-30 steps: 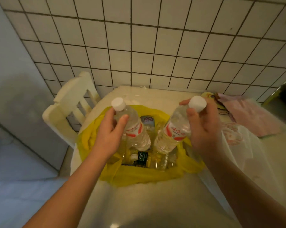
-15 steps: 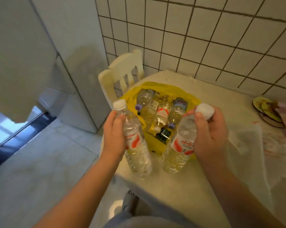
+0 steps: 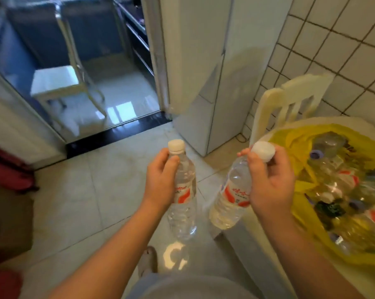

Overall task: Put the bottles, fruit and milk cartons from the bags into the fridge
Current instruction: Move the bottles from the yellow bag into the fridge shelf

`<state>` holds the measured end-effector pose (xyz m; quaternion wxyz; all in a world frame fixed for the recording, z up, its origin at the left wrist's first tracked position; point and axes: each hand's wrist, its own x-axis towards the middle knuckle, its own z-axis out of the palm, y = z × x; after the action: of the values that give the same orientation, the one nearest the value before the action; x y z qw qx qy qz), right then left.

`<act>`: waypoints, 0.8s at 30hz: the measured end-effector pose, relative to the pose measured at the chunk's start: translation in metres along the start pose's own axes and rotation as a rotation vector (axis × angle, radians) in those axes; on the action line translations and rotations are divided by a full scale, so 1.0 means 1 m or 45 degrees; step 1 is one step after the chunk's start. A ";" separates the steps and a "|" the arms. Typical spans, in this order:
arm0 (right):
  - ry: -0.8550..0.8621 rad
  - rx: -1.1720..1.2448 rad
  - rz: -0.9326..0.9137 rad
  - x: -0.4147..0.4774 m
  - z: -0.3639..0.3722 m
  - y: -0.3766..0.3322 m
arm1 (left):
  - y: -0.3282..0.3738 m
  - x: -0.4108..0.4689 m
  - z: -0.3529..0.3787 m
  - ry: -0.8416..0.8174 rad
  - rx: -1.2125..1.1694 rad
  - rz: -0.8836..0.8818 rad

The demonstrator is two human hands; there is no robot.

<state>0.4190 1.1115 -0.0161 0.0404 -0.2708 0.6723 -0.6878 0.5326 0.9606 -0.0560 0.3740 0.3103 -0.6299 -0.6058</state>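
Observation:
My left hand (image 3: 160, 180) grips a clear water bottle (image 3: 183, 203) with a white cap and red label, held upright over the floor. My right hand (image 3: 270, 182) grips a second, matching water bottle (image 3: 231, 197) near its cap, tilted a little. Both bottles hang left of the table. A yellow bag (image 3: 294, 152) lies open on the table at the right, with several more bottles inside. The white fridge (image 3: 203, 78) stands ahead, its door closed.
A cream chair (image 3: 285, 100) stands between the fridge and the table (image 3: 257, 240). A doorway with a dark threshold (image 3: 117, 134) opens at the left onto a room with a white stool (image 3: 57, 83). Red things (image 3: 7, 169) sit at the far left. Tiled floor lies ahead.
My view has swung left from the table towards the fridge and doorway. Both hands have carried their bottles off the table, out over the floor.

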 end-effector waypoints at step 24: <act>-0.446 0.186 -0.019 0.112 0.499 -0.001 | -0.002 0.296 -0.368 0.365 0.015 0.071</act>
<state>0.5375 0.6141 -0.0049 0.1711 -0.3878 0.6012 -0.6775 0.6875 0.5151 -0.0349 0.4748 0.3784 -0.5820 -0.5409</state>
